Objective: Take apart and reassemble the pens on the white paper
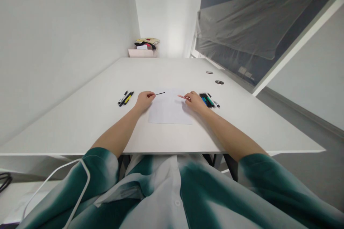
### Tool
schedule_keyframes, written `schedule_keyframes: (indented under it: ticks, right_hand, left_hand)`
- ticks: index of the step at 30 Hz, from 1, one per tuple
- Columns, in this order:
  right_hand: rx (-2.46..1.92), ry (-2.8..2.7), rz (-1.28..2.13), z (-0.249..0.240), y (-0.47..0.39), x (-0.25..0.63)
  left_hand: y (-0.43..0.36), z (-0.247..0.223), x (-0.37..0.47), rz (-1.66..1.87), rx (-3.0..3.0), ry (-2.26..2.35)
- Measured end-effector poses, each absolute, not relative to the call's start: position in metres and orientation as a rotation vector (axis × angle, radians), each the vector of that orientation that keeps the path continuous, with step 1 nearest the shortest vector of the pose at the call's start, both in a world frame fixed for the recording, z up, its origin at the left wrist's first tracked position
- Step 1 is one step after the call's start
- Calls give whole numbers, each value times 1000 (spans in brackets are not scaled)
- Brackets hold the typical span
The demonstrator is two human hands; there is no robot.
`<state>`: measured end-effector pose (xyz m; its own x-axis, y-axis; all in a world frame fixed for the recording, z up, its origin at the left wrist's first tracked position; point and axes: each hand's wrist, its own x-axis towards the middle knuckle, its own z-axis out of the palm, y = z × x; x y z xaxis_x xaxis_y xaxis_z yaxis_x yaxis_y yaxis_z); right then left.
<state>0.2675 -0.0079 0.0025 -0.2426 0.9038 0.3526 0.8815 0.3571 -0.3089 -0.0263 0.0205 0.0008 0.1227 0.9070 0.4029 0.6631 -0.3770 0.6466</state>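
My left hand [145, 101] is closed, pinching a thin dark stick [160, 93] that points right over a white sheet of paper [169, 114]. A small reddish bit shows at those fingertips; its kind is too small to make out. Opposite it, my right hand [195, 101] is closed on a slim pink, pen-like stick [182, 97] pointing left above the sheet. The two sticks are apart, with paper between them. Several pens and markers [206, 100] in black, blue, green and white lie just right of my right hand. Left of my left hand lie several more pens [125, 98], one yellow and black.
The white table [172, 139] runs up to a wall on the left. At its far end stands a pale pink box [142, 53] with cloth-like items in it. Two round metal inserts [219, 82] are set at the right. A dark panel under clear plastic [242, 25] leans beyond that edge.
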Motion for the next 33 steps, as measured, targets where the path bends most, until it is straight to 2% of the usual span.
schedule_keyframes:
  ticks: [5,10,26,33]
  right_hand:
    - [-1503,-2226,95,-1,-8,249]
    - [-1503,-2283,129,-3,-8,242]
    - [-1362,-2305,152,-8,-6,249]
    - [-1079,-2358,68,-4,-10,242]
  left_hand:
    - [19,-2,-22,1096,2016,1421]
    - [14,-2,-11,915,2152,1288]
    - [9,0,-7,805,2308,1348]
    - [4,-4,5,803,2339,1280]
